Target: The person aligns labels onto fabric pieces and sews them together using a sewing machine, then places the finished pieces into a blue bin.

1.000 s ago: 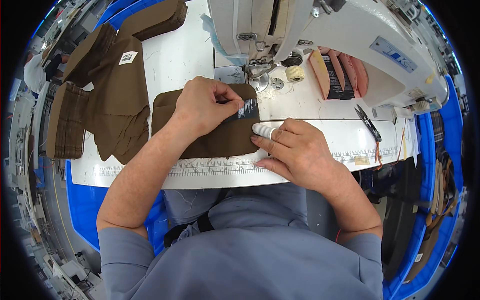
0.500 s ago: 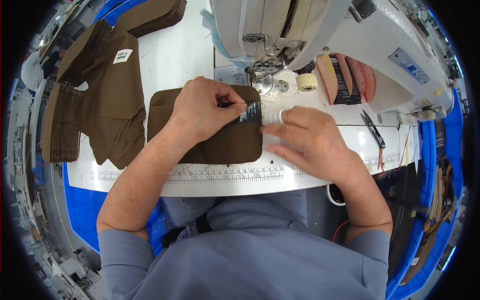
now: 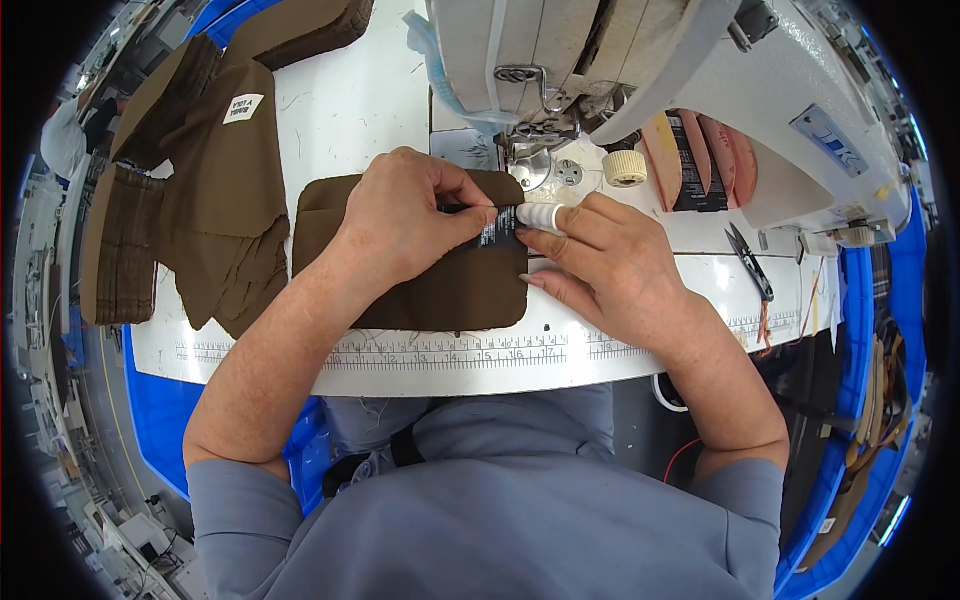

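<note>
A brown fabric piece with rounded corners lies on the white sewing table, its far right corner close to the presser foot. On it lies a black label with pale print. My left hand rests over the fabric, thumb and index finger pinching the label's far edge. My right hand is at the fabric's right edge. Its index finger, wrapped in white tape, touches near the label's right end; the thumb is spread apart, nearer to me, by the fabric's edge.
The sewing machine stands over the far right of the table. Pink pieces and black labels lie under its arm. Thread snips lie at the right. Stacked brown fabric pieces cover the left side. A printed ruler runs along the front edge.
My right hand, blurred before, has moved slightly left, so its taped finger meets the label's right end. My left hand keeps its pinch in nearly the same place.
</note>
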Motion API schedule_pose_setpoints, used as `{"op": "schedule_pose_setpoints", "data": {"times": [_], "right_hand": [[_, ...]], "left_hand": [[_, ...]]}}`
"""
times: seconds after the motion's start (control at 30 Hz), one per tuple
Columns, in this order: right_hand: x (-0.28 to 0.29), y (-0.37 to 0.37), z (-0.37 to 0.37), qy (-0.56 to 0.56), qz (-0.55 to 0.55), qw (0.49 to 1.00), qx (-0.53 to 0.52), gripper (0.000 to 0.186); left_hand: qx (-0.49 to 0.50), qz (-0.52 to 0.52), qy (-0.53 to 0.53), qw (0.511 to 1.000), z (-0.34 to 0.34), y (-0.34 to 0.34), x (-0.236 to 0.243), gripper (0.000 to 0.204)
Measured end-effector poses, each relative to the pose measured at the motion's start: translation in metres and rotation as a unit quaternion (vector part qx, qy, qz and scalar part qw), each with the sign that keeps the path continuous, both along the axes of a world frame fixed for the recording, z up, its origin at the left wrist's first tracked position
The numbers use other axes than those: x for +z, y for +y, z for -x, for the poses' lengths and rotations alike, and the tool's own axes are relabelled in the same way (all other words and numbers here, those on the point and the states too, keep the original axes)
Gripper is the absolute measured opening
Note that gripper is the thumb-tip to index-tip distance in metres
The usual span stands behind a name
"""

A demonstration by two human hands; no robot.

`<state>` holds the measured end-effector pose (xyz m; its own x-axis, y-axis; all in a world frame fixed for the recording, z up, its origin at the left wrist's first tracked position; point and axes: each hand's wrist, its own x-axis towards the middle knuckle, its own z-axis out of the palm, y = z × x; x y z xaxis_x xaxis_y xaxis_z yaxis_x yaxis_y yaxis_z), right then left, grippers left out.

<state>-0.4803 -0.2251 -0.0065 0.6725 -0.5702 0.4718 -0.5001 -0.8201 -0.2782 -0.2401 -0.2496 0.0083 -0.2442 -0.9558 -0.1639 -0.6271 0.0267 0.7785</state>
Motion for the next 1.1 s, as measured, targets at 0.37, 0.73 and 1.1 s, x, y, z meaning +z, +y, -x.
{"op": "schedule_pose_setpoints", "data": {"times": [0.37,0.73,1.1], "right_hand": [[0.006,0.001,0.002,0.049,-0.014,0.999,-0.013,0.029],[0.002,-0.003,0.004,0.023,-0.028,0.999,-0.006,0.03],[0.005,-0.025,0.005,0.046,-0.081,0.996,0.008,0.03]], "left_hand": [[-0.008,0.081,-0.067,0.994,0.003,0.002,-0.006,0.014],[-0.074,0.467,-0.2,0.858,-0.015,0.028,0.0,0.026],[-0.209,0.301,-0.064,0.928,-0.017,0.032,-0.027,0.042]]}}
